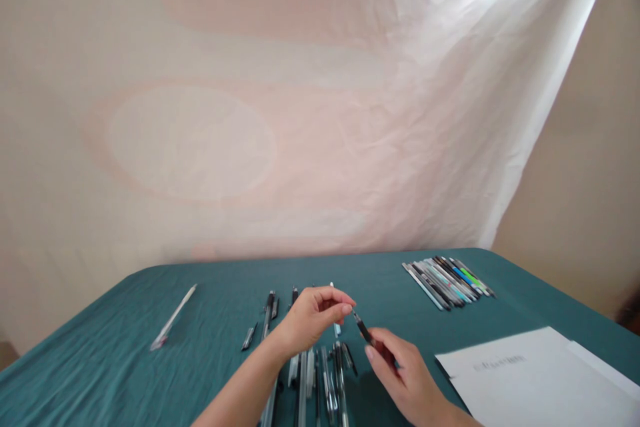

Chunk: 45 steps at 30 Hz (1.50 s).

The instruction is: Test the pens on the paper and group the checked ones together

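My right hand (405, 373) grips a pen (362, 327) with a dark grip section, its narrow tip pointing up and to the left. At that tip the thumb and fingers of my left hand (317, 317) are pinched together; whether they hold a small part of the pen there is too small to tell. Beneath and between my hands lie several disassembled-looking pens and clear barrels (327, 380). A small dark cap (249, 337) rests left of my left wrist. Part of this group is hidden by my left forearm.
A row of several pens (447, 283) lies at the back right of the green-covered table (220, 280). White paper sheets (540, 380) with faint scribbles are at the front right. One white pen (173, 317) lies apart on the left. A pale cloth (300, 147) hangs behind.
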Available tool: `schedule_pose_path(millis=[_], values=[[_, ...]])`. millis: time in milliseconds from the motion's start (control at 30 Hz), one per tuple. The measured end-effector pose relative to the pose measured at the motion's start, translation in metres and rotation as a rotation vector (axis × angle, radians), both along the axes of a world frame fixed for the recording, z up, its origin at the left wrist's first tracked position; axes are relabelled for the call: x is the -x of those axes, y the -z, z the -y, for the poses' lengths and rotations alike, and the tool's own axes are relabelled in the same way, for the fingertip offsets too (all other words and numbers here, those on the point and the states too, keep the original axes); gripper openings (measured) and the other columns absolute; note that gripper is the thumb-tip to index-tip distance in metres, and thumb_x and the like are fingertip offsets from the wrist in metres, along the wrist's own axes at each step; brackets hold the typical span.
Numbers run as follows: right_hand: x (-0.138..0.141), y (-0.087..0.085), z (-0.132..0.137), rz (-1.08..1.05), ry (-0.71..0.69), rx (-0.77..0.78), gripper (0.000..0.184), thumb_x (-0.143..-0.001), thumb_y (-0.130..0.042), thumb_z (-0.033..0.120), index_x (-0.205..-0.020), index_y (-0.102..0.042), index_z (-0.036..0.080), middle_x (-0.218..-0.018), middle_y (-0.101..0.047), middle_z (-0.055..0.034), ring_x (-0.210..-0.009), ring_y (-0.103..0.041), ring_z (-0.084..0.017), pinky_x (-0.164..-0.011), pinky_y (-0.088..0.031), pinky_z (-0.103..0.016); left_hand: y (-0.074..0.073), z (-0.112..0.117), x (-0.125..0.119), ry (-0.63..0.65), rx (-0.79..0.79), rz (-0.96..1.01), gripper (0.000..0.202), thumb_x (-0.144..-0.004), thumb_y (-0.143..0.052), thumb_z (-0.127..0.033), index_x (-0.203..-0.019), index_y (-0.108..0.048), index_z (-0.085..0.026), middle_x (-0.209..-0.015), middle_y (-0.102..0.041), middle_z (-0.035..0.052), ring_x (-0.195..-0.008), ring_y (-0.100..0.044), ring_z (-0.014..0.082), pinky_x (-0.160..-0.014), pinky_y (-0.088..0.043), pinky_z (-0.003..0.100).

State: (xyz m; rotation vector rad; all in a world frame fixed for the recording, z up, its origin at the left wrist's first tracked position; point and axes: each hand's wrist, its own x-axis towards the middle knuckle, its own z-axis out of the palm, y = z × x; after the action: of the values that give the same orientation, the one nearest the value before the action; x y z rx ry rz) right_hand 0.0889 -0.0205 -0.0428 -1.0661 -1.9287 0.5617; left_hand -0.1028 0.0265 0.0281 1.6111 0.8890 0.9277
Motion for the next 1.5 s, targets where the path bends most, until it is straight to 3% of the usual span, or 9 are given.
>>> schedule_pose_path(millis=[333,667,867,1033,1500], values=[[0.0,-0.001,0.0,0.033,0.013,-0.045,0.017,-0.084,-0.044,0.029,-0.088,-0.057,0.019,-0.065,-0.055,-0.0004,-0.056,-0.05,-0.013,-0.056,-0.04,-0.022,-0.002,0.002,-0.001,0.005,0.069,0.002,0.026,-0.066,-0.069,-0.035,-0.078,-0.066,-0.012,-0.07,-0.062,0.0026,-0.066,-0.052,0.0127,-0.064,-0.039,0.023],[-0.001,0.002,-0.002,-0.018,0.045,-0.095,0.015,-0.084,-0.046,0.026,-0.094,-0.055,0.02,-0.074,-0.058,-0.002,-0.063,-0.053,-0.014,-0.06,-0.042,-0.024,0.018,0.005,-0.015,-0.028,0.223,0.193,0.033,-0.061,-0.073,-0.039,-0.081,-0.066,-0.013,-0.071,-0.059,0.0008,-0.058,-0.046,0.0077,-0.058,-0.036,0.021],[-0.001,0.012,-0.004,-0.092,0.111,-0.047,0.019,-0.084,-0.048,0.031,-0.099,-0.05,0.019,-0.067,-0.055,0.0003,-0.059,-0.053,-0.014,-0.06,-0.044,-0.023,0.021,0.006,-0.018,-0.09,0.283,0.27,0.034,-0.057,-0.076,-0.038,-0.081,-0.069,-0.014,-0.07,-0.058,0.0013,-0.061,-0.047,0.0091,-0.06,-0.036,0.022],[-0.001,0.011,-0.005,-0.162,0.153,0.007,0.014,-0.084,-0.048,0.033,-0.088,-0.05,0.02,-0.072,-0.057,-0.0011,-0.065,-0.055,-0.014,-0.063,-0.044,-0.023,0.021,0.005,-0.015,-0.099,0.312,0.277,0.035,-0.057,-0.077,-0.035,-0.083,-0.07,-0.014,-0.072,-0.061,0.0025,-0.064,-0.049,0.0103,-0.064,-0.038,0.023],[-0.003,0.005,-0.003,-0.127,0.073,0.049,0.02,-0.09,-0.036,0.031,-0.092,-0.053,0.02,-0.065,-0.056,0.0009,-0.06,-0.055,-0.013,-0.061,-0.041,-0.023,0.026,0.006,-0.017,-0.067,0.316,0.299,0.03,-0.058,-0.077,-0.032,-0.082,-0.071,-0.014,-0.07,-0.061,0.0013,-0.065,-0.051,0.0104,-0.068,-0.037,0.024]])
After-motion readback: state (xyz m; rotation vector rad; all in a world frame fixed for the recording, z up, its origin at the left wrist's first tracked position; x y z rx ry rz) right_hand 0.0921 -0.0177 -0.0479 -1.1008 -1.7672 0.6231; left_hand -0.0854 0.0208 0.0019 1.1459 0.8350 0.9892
